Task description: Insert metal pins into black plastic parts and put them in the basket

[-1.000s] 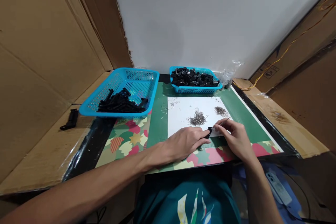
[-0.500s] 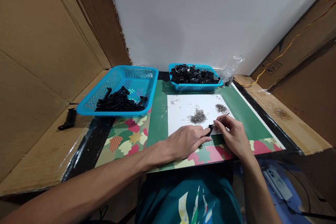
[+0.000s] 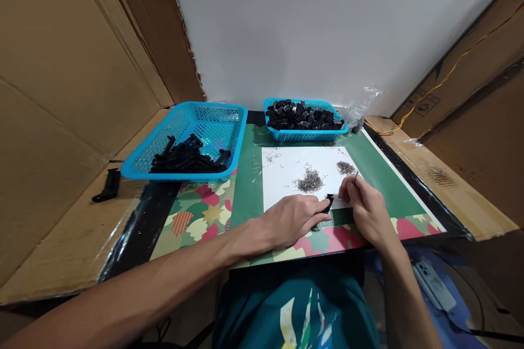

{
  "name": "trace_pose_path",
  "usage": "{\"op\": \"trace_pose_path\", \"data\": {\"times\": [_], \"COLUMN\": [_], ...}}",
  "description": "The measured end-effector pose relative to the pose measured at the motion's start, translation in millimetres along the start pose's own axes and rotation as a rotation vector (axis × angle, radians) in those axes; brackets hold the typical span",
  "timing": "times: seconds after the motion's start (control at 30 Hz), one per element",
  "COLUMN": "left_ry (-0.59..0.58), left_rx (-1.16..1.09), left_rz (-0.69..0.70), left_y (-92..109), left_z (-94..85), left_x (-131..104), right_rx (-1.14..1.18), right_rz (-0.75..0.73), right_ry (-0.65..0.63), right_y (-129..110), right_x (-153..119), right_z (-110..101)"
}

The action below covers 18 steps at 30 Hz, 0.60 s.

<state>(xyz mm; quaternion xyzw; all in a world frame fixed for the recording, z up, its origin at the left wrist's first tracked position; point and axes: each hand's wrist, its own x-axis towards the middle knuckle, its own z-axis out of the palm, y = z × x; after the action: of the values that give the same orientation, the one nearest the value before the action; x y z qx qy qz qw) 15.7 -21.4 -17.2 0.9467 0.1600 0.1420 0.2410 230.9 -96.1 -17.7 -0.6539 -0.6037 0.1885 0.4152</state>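
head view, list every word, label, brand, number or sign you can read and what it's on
No word, brand or number can be read.
Printed signs on the right-hand cardboard: box-style symbols, too small and blurred to make out.
Coloured graphic on the teal garment: shapes only, no letters visible.
Phone at lower right: no legible marking.
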Motion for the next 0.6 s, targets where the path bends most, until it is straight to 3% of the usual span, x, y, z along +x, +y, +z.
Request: {"op": "trace_pose_path", "data": {"times": [0.27, 0.6], "left_ry": [0.029, 0.030], "left_rx": [-0.029, -0.070], "left_rz": [0.005, -0.007], "left_y": [2.7, 2.8], "left_z": [-1.9, -1.5], "left_x": [0.3, 1.3], "right_rx": [-0.093, -0.086], "right_rz": [0.033, 0.022], "right_ry": [-0.153, -0.151], "right_y": [4.9, 10.1], "right_x": [-1.6, 0.6], "right_z": [-5.4, -3.0]}}
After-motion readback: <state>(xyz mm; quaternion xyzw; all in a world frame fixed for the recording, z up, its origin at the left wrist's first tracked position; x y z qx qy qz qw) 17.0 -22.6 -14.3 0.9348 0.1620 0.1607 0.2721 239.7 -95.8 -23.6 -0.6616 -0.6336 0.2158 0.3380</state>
